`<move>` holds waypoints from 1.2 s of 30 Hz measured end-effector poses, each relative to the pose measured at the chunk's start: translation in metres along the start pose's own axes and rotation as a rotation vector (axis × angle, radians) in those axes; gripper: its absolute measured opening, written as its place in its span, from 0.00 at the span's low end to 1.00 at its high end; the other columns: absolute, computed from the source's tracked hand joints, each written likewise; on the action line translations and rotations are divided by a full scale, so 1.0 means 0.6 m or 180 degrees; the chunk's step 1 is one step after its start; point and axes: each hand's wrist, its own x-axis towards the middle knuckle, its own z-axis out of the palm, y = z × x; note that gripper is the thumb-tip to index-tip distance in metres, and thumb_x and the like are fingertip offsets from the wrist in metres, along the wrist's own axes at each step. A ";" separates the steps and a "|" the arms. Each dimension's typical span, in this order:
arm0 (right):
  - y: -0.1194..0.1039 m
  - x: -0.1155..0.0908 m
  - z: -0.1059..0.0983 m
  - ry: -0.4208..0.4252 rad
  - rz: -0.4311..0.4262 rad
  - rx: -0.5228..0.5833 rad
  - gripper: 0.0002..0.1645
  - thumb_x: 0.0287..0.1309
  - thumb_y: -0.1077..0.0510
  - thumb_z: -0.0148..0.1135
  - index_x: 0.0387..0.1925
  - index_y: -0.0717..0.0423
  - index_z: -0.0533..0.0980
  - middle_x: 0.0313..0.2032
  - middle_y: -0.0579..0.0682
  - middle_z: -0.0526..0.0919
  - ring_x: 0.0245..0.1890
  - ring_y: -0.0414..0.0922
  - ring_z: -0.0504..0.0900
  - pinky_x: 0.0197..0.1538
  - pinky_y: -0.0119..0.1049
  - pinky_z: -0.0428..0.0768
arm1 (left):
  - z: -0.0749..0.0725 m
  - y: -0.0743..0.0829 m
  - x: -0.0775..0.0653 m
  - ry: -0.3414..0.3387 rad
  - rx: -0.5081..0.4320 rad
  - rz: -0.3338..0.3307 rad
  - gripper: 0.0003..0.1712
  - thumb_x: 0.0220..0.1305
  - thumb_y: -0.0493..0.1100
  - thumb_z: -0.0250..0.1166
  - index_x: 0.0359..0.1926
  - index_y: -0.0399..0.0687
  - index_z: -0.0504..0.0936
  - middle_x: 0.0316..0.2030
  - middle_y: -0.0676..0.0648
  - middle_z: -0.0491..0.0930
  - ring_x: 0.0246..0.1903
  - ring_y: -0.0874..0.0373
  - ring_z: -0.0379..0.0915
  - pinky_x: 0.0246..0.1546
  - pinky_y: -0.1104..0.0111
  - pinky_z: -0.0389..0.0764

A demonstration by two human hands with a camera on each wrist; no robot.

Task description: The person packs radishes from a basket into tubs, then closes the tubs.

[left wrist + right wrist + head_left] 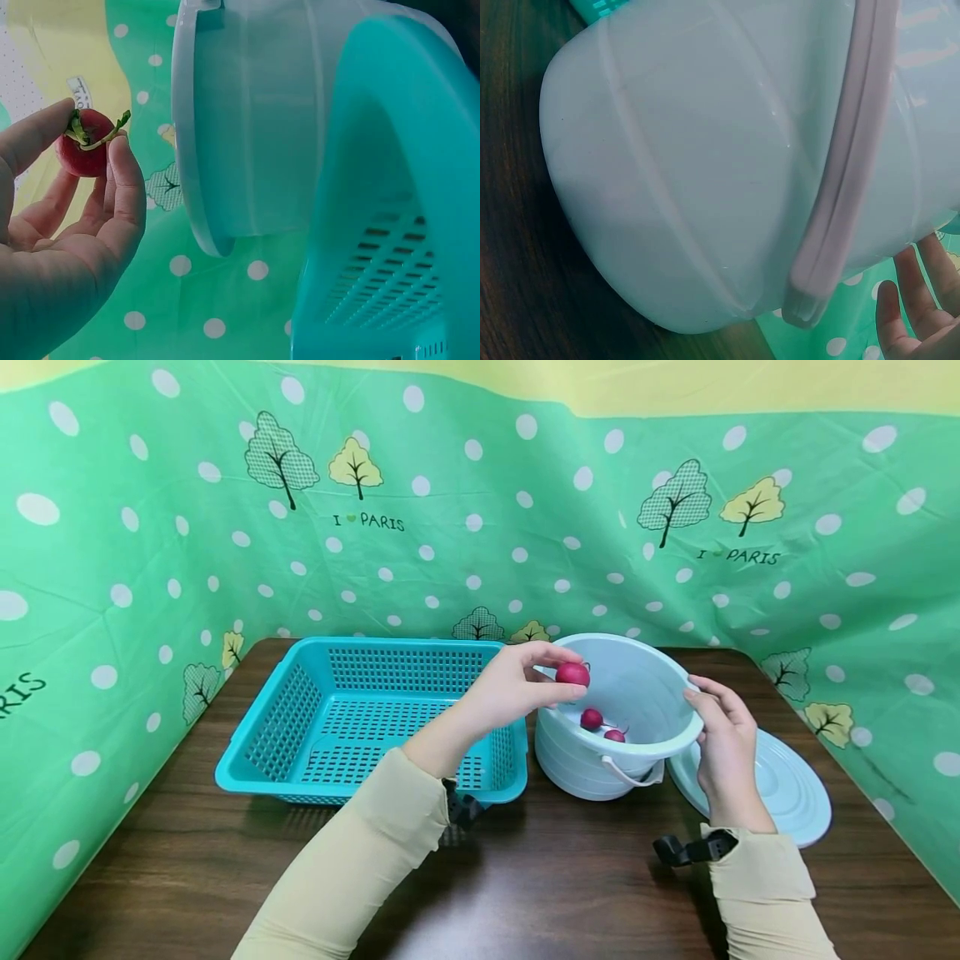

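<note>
Between the thumb and fingers of my left hand (pixel 513 683) is a round red radish (pixel 573 674), pinched above the left rim of a pale blue bucket (pixel 570 756). Short green stems show on this radish in the left wrist view. Inside the bucket lie two more radishes, one (pixel 592 719) a little left of the other (pixel 615 736). My right hand (pixel 726 743) grips the bucket's right rim, thumb at the edge. The bucket's handle (pixel 847 150) hangs down its near side.
Left of the bucket stands a turquoise perforated basket (pixel 229 768), with no radishes visible in it. A pale blue round lid (pixel 795 789) lies on the dark wooden table (pixel 555 893) at the right, partly behind my right hand. Green dotted cloth (pixel 480 527) hangs behind.
</note>
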 end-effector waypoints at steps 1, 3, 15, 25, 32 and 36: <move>0.000 0.000 0.000 -0.0009 0.0003 -0.0004 0.14 0.63 0.57 0.65 0.50 0.54 0.81 0.39 0.44 0.82 0.35 0.38 0.80 0.34 0.25 0.79 | 0.002 0.000 0.002 -0.0001 0.0016 0.0005 0.21 0.61 0.42 0.70 0.56 0.48 0.81 0.52 0.47 0.80 0.40 0.55 0.82 0.43 0.61 0.84; 0.000 0.000 -0.001 -0.0026 0.0013 -0.0011 0.14 0.63 0.56 0.65 0.50 0.54 0.81 0.39 0.44 0.82 0.36 0.38 0.80 0.34 0.25 0.79 | 0.007 -0.001 0.004 -0.0006 0.0063 0.0009 0.22 0.61 0.43 0.70 0.56 0.49 0.81 0.52 0.48 0.80 0.39 0.57 0.81 0.41 0.64 0.84; -0.002 0.000 0.001 -0.0076 0.0027 0.0012 0.15 0.63 0.56 0.66 0.50 0.53 0.81 0.38 0.44 0.83 0.36 0.38 0.81 0.34 0.25 0.80 | 0.030 -0.008 0.009 -0.0059 0.0137 0.0020 0.22 0.61 0.44 0.71 0.57 0.49 0.81 0.53 0.49 0.79 0.40 0.58 0.81 0.39 0.68 0.84; -0.005 -0.001 -0.001 -0.0051 0.0012 -0.0007 0.14 0.63 0.56 0.65 0.50 0.53 0.81 0.38 0.44 0.82 0.35 0.37 0.81 0.33 0.25 0.79 | 0.044 -0.016 0.021 0.0125 0.0476 -0.0155 0.21 0.60 0.47 0.72 0.55 0.55 0.82 0.50 0.54 0.80 0.39 0.62 0.80 0.36 0.69 0.83; -0.008 0.000 -0.005 -0.0196 0.0054 -0.0085 0.15 0.63 0.55 0.65 0.51 0.52 0.80 0.39 0.43 0.82 0.36 0.37 0.81 0.34 0.25 0.80 | 0.051 -0.015 0.021 0.0299 0.0664 -0.0245 0.24 0.60 0.51 0.72 0.57 0.57 0.81 0.51 0.53 0.81 0.38 0.63 0.81 0.35 0.70 0.82; -0.015 0.001 -0.016 -0.0452 0.0058 -0.0336 0.15 0.64 0.53 0.65 0.51 0.47 0.79 0.40 0.41 0.81 0.38 0.35 0.81 0.35 0.23 0.80 | 0.053 -0.017 0.021 0.0350 0.0641 -0.0265 0.23 0.61 0.51 0.71 0.57 0.57 0.81 0.52 0.54 0.81 0.37 0.64 0.81 0.36 0.70 0.82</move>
